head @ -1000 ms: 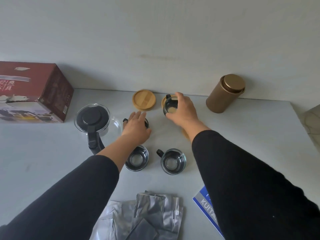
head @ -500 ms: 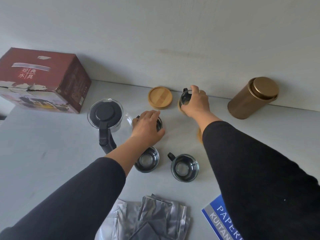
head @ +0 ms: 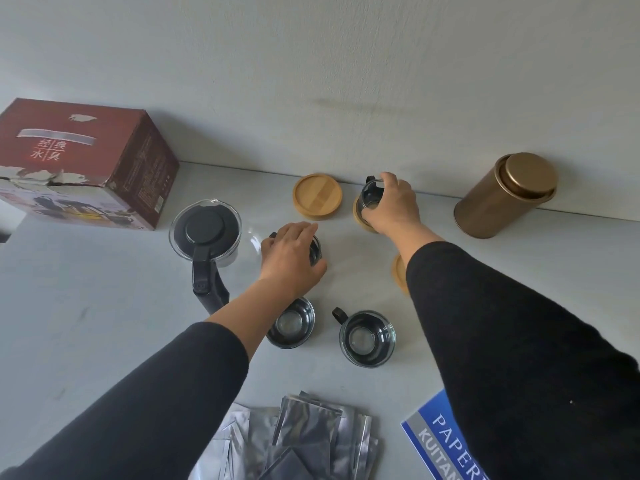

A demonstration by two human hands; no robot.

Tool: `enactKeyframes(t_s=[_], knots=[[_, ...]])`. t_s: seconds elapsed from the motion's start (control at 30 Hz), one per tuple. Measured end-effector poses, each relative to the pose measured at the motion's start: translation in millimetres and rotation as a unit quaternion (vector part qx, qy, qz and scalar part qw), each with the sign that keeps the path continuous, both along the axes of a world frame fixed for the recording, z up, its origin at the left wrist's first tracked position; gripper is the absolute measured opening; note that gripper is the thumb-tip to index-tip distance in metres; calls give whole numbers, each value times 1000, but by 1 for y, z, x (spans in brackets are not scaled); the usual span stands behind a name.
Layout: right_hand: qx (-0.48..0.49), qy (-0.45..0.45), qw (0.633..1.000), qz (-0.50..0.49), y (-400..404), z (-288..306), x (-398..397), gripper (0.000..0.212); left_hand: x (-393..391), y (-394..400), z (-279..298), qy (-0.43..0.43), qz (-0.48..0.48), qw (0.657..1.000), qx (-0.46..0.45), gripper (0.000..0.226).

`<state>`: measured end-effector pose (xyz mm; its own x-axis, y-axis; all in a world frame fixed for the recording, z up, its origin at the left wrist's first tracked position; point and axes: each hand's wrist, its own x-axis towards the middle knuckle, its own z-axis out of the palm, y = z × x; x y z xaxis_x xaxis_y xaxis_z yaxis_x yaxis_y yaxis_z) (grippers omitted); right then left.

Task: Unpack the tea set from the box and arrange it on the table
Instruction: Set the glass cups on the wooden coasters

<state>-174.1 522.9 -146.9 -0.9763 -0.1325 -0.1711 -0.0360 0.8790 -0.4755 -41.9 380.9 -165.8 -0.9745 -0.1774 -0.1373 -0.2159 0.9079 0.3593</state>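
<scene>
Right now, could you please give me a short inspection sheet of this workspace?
Surface: pale grey table against a wall, no spills seen.
Job's things: red box back left; teapot upright with black lid; two cups free at the front, two more in the hands; one bare wooden coaster, another under the far cup, a third partly hidden by the right sleeve.
Clutter: foil packets, blue booklet, gold tin.
Grippers: left hand grips the middle cup from above; right hand holds the far cup on its coaster.
Cables: nothing seen.
Surroundings: plain wall.
</scene>
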Motion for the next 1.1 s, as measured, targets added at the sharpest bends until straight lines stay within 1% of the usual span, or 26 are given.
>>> enactKeyframes(t_s=[0.23, 0.33, 0.43, 0.5, 0.6, 0.7, 0.77, 0.83, 0.93, 1.1], knots=[[5, 16, 1000, 8, 5, 3, 7, 81, 1, 1, 1, -3, -4, 1000, -1, 66], [-5, 36, 999, -18, 11, 9, 21, 85, 4, 1, 3, -10, -13, 1000, -2, 69], [1, 47, 997, -60, 22, 8, 41, 84, 9, 5, 4, -22, -8, 1000, -1, 72], [21, 29, 996, -85, 29, 2, 57, 81, 14, 9, 4, -31, -13, 999, -5, 73], [65, -33, 990, -125, 41, -9, 79, 78, 21, 14, 5, -44, -17, 999, -5, 73], [91, -80, 977, -175, 52, -19, 91, 83, 25, 16, 2, -39, -16, 999, -10, 72], [88, -100, 972, -196, 57, -23, 93, 86, 29, 15, -2, -35, -15, 999, -8, 70], [82, -107, 970, -205, 60, -27, 93, 86, 32, 15, -7, -28, -15, 999, -5, 69], [87, -91, 972, -197, 63, -30, 94, 87, 34, 14, -12, -18, -13, 1000, -1, 68], [53, -75, 981, -173, 50, -27, 97, 96, 35, 14, -11, -12, -16, 1000, 0, 66]])
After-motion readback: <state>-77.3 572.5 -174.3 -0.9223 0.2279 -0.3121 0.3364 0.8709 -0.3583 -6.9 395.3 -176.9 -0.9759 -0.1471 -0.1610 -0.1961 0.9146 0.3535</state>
